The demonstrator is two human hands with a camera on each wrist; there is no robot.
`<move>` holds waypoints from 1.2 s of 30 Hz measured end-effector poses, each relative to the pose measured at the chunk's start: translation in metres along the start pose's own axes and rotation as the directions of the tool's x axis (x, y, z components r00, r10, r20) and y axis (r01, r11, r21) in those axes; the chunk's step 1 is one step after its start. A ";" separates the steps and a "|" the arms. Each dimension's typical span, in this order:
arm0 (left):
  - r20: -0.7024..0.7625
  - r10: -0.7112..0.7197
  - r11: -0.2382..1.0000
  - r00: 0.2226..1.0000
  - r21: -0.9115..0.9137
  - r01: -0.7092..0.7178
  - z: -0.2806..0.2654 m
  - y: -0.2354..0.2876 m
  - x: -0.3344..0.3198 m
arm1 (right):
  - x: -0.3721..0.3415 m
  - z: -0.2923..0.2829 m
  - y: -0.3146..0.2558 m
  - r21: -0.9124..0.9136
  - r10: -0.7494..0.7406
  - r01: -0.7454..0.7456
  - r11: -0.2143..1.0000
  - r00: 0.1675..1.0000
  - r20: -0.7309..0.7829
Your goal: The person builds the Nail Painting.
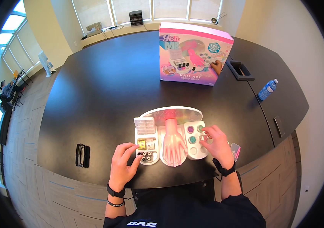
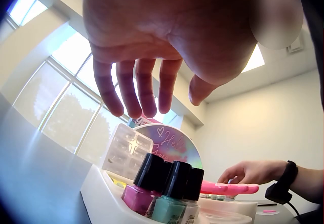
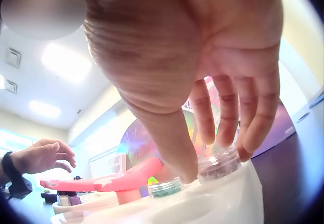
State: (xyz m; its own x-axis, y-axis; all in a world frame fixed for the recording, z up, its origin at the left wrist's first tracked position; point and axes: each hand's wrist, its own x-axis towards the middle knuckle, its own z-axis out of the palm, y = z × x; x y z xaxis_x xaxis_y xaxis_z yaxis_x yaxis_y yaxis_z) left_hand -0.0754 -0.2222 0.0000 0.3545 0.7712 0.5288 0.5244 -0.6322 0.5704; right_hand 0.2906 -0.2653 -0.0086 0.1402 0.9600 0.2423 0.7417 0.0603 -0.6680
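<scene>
My right hand [image 1: 218, 144] is over the right wing of a white nail-art station. Its thumb and fingers pinch a small clear glitter jar [image 3: 219, 168] that sits at the station's edge. Beside it are a teal jar [image 1: 192, 140], a purple jar [image 1: 190, 129] and a green jar [image 1: 200, 128]. My left hand [image 1: 124, 162] hovers by the left wing with fingers loosely bent and nothing held. Just under it stand several black-capped nail polish bottles [image 2: 174, 188]. Between both hands lies a pink model hand [image 1: 173, 144], palm down.
A rainbow-sheen backboard [image 1: 188, 114] rises behind the model hand, with a clear compartment case [image 1: 145, 125] at its left. The large nail art box [image 1: 194, 57] stands farther back. A water bottle [image 1: 268, 89] is at right, a black item [image 1: 80, 155] at left.
</scene>
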 end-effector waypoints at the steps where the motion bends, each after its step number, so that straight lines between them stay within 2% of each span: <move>1: -0.002 0.001 1.000 1.000 0.003 -0.001 0.000 0.000 0.000 | 0.000 0.001 -0.001 0.000 -0.001 0.001 1.000 1.000 0.000; 19: 0.006 -0.003 1.000 1.000 -0.007 0.003 0.002 -0.003 0.000 | 0.002 0.001 -0.008 -0.096 0.015 -0.011 0.995 0.999 0.049; 26: 0.009 -0.003 1.000 1.000 -0.002 0.003 0.000 -0.002 0.000 | -0.001 -0.005 0.000 -0.089 0.029 -0.029 0.996 1.000 0.000; 28: 0.029 -0.050 0.998 0.998 -0.023 0.051 -0.001 0.000 0.000 | -0.002 -0.013 0.001 -0.096 0.047 -0.049 0.994 0.999 -0.015; 32: 0.031 -0.045 0.999 0.998 -0.026 0.046 0.000 0.000 0.000 | -0.007 -0.028 0.014 -0.187 0.062 -0.066 0.980 0.998 -0.029; 34: 0.011 0.003 1.000 1.000 -0.002 -0.003 0.000 -0.001 0.002 | -0.010 -0.035 0.020 -0.232 0.057 -0.066 0.970 0.997 -0.046; 36: 0.010 -0.004 1.000 1.000 -0.006 0.004 0.001 -0.001 0.002 | -0.014 -0.043 0.024 -0.282 0.091 -0.072 0.957 0.994 0.056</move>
State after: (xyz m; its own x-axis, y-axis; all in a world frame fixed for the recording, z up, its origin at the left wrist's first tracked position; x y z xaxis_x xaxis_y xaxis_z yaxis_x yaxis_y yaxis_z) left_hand -0.0749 -0.2202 -0.0001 0.3603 0.7741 0.5205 0.5211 -0.6298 0.5761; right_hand 0.3347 -0.2886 0.0025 0.1706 0.9753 0.1405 0.8844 -0.0887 -0.4582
